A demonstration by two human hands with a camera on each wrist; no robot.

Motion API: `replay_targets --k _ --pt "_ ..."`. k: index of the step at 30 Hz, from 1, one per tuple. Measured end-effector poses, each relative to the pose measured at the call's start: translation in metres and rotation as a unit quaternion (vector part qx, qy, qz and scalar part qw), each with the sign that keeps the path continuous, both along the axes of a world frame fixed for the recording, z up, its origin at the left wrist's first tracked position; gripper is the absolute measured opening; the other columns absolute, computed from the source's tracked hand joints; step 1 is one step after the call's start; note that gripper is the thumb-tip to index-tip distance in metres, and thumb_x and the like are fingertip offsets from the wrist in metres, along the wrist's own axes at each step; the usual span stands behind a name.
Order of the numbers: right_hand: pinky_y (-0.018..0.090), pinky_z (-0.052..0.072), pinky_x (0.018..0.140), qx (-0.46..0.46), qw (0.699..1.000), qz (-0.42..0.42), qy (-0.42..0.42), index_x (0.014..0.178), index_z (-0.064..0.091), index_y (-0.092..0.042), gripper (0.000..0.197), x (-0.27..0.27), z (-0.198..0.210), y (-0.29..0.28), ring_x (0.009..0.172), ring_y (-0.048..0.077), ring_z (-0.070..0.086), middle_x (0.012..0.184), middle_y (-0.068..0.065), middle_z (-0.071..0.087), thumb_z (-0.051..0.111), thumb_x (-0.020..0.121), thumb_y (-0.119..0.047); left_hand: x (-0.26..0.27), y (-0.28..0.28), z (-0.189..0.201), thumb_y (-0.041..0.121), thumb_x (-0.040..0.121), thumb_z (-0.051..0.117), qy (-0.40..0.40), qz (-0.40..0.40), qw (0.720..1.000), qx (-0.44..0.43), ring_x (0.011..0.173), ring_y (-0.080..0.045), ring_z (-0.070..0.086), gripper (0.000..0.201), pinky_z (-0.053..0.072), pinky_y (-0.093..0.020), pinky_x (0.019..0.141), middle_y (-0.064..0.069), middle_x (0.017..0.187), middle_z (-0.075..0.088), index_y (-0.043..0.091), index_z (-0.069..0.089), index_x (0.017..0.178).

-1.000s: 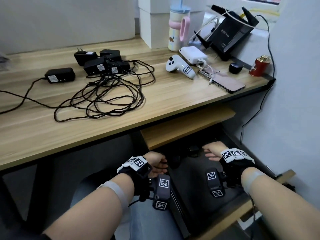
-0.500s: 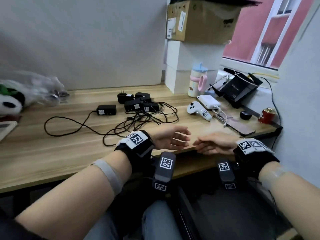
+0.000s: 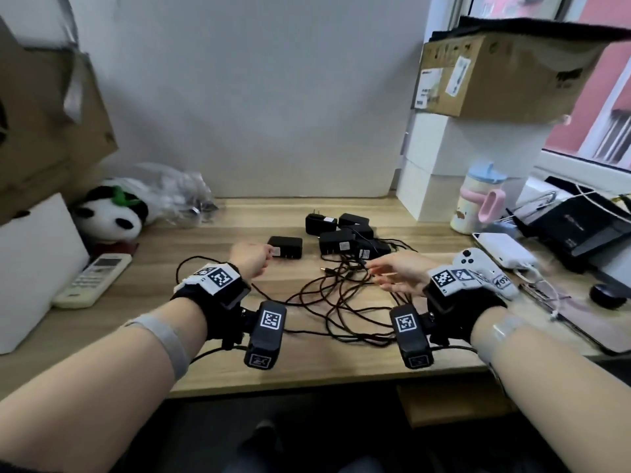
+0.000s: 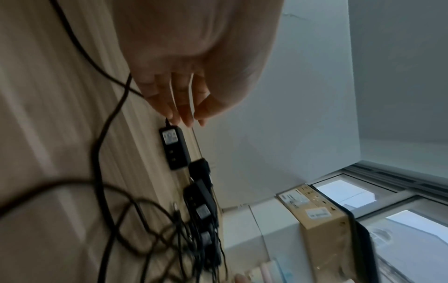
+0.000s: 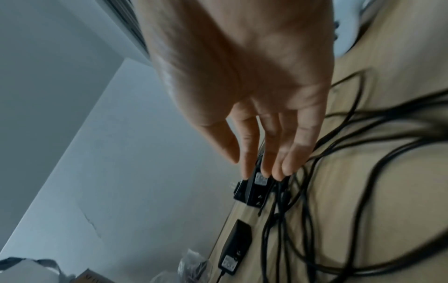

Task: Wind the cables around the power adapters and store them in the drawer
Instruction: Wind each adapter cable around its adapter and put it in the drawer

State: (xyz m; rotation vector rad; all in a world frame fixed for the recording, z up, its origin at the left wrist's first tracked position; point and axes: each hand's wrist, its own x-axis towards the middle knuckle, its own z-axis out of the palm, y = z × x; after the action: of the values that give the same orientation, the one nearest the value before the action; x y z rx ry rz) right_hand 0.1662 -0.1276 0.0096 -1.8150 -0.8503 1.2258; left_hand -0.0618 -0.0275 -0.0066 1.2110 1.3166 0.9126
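A lone black power adapter (image 3: 285, 246) lies on the wooden desk (image 3: 153, 302), its cable looping off to the left. My left hand (image 3: 251, 257) hovers just left of it with fingers (image 4: 184, 113) extended toward the adapter (image 4: 175, 147), holding nothing. Several more black adapters (image 3: 345, 233) are bunched behind a tangle of black cables (image 3: 341, 302). My right hand (image 3: 396, 271) reaches over that tangle, fingers (image 5: 261, 162) straight and spread above the bunched adapters (image 5: 254, 189), and it too holds nothing. The right wrist view also shows the lone adapter (image 5: 235, 249).
A panda plush (image 3: 109, 216), a remote control (image 3: 92, 279) and a white box (image 3: 30, 268) sit at the left. On the right are a white controller (image 3: 485, 271), power bank (image 3: 505, 250), cup (image 3: 478, 203), router (image 3: 573, 227), phone (image 3: 580, 319) and stacked boxes (image 3: 495, 70).
Both hands have risen from the drawer under the desk to above the desktop and moved forward to the adapters. The head view has tilted up.
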Motion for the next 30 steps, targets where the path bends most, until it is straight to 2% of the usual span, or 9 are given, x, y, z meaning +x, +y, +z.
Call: replay_targets --k 4,8,10,13,17,21,25,27,30 --pt "0.021 0.049 0.069 -0.008 0.999 0.037 0.007 0.092 0.065 -0.008 0.012 -0.016 0.000 0.037 0.072 0.013 0.058 0.087 0.002 0.061 0.054 0.093 -0.014 -0.009 0.038 -0.008 -0.002 0.091 0.050 0.124 -0.001 0.989 0.085 0.059 -0.012 0.038 0.019 0.039 -0.023 0.052 0.001 0.067 0.048 0.013 0.062 0.091" --pt "0.022 0.050 0.071 -0.020 0.996 0.090 0.000 0.121 0.058 -0.002 0.029 -0.036 0.001 0.069 0.079 0.014 0.061 0.109 0.006 0.061 0.047 0.096 -0.013 -0.003 0.067 -0.012 -0.007 0.085 0.053 0.205 -0.101 0.970 0.088 0.073 -0.014 0.049 0.031 0.039 -0.010 0.051 0.003 0.077 0.053 0.016 0.055 0.106" --pt "0.024 0.050 0.075 -0.032 0.994 0.107 0.003 0.124 0.055 0.000 0.032 -0.042 -0.002 0.084 0.090 0.019 0.060 0.122 0.009 0.059 0.044 0.098 -0.013 0.004 0.082 -0.015 -0.003 0.079 0.058 0.269 -0.158 0.945 0.095 0.086 -0.024 0.058 0.051 0.049 -0.024 0.071 -0.007 0.105 0.062 0.021 0.054 0.124" --pt "0.029 0.051 0.080 -0.041 0.992 0.122 -0.008 0.125 0.054 0.000 0.032 -0.045 -0.010 0.100 0.092 0.020 0.058 0.130 0.011 0.056 0.043 0.098 -0.014 0.019 0.101 -0.019 0.000 0.077 0.056 0.359 -0.228 0.898 0.113 0.125 -0.035 0.046 0.075 0.044 -0.039 0.098 -0.010 0.144 0.043 0.028 0.037 0.143" --pt "0.023 0.049 0.071 -0.052 0.990 0.131 -0.018 0.124 0.055 -0.002 0.031 -0.042 -0.018 0.113 0.075 0.013 0.058 0.115 0.009 0.058 0.045 0.097 -0.015 0.036 0.114 -0.019 0.002 0.085 0.050 0.425 -0.284 0.854 0.099 0.128 -0.029 0.043 0.075 0.041 -0.035 0.102 -0.010 0.149 0.034 0.020 0.018 0.150" --pt "0.020 0.048 0.068 -0.061 0.988 0.142 -0.023 0.125 0.054 -0.002 0.033 -0.037 -0.022 0.113 0.076 0.013 0.058 0.108 0.006 0.059 0.040 0.099 -0.016 0.036 0.120 -0.026 0.013 0.076 0.072 0.499 -0.276 0.813 0.116 0.119 -0.028 0.053 0.070 0.046 -0.035 0.097 -0.012 0.135 0.051 0.010 0.042 0.140" --pt "0.016 0.044 0.063 -0.059 0.983 0.165 -0.048 0.122 0.056 -0.003 0.031 -0.042 -0.020 0.102 0.073 0.010 0.058 0.090 -0.001 0.062 0.041 0.099 -0.019 0.021 0.110 -0.028 0.017 0.075 0.075 0.474 -0.257 0.838 0.084 0.101 -0.026 0.062 0.045 0.050 -0.033 0.083 -0.011 0.110 0.064 0.006 0.060 0.115" --pt "0.016 0.041 0.056 -0.034 0.979 0.191 -0.066 0.118 0.058 -0.002 0.028 -0.048 -0.018 0.094 0.068 0.008 0.058 0.090 0.001 0.063 0.046 0.098 -0.018 0.012 0.102 -0.022 0.014 0.078 0.072 0.408 -0.215 0.883 0.089 0.093 -0.027 0.062 0.039 0.052 -0.034 0.080 -0.011 0.101 0.062 0.005 0.058 0.113" --pt "0.015 0.040 0.050 0.000 0.956 0.264 -0.129 0.118 0.059 -0.004 0.031 -0.068 -0.012 0.082 0.064 0.007 0.058 0.101 0.002 0.066 0.056 0.093 -0.021 0.000 0.079 -0.001 0.004 0.085 0.064 0.192 -0.156 0.964 0.093 0.071 -0.024 0.058 0.024 0.056 -0.032 0.063 -0.009 0.084 0.056 0.006 0.051 0.105"
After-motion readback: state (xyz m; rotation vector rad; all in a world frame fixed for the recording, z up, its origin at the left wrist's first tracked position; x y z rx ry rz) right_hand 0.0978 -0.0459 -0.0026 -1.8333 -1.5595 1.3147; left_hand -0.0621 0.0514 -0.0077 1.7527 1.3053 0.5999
